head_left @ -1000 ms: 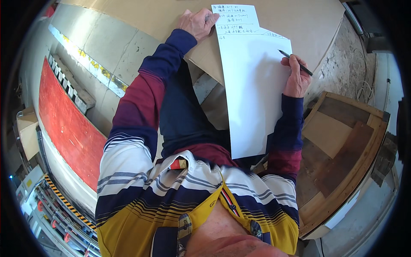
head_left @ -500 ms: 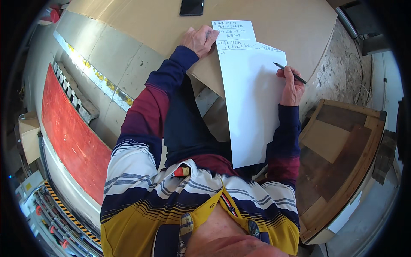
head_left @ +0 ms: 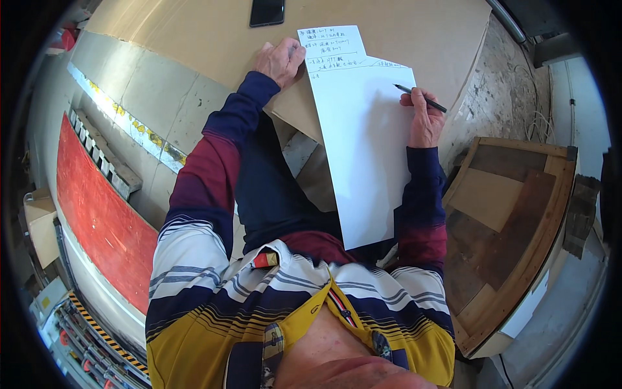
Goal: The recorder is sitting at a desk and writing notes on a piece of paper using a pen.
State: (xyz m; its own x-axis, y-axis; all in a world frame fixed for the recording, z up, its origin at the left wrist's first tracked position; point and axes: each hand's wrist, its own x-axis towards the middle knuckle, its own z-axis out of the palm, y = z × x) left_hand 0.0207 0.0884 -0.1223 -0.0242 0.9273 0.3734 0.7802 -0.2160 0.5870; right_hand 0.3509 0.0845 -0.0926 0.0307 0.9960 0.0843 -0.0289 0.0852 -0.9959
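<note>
A long white sheet of paper [head_left: 353, 129] lies on the brown cardboard surface [head_left: 194, 39] and hangs over its near edge toward my lap. Handwritten lines cover its narrower upper part; most of the lower part is blank. My left hand [head_left: 280, 63] rests at the upper left edge of the sheet, fingers curled and thumb against the paper; whether it pinches or only presses is hidden. In my right hand [head_left: 425, 120] is a black pen [head_left: 429, 102], gripped over the sheet's right edge. The pen's tip points up and left, and appears raised off the paper.
A black phone [head_left: 267, 11] lies beyond the sheet. To my right stands a wooden-framed box or panel [head_left: 512, 207]. On the left are a red board [head_left: 97, 214], a yellow-marked floor strip [head_left: 129, 120], and pipes [head_left: 97, 350] beside a black-and-yellow striped edge.
The whole view has shifted, so the sheet, phone and both hands appear slightly farther left and up. My grip on the pen and the writing look the same.
</note>
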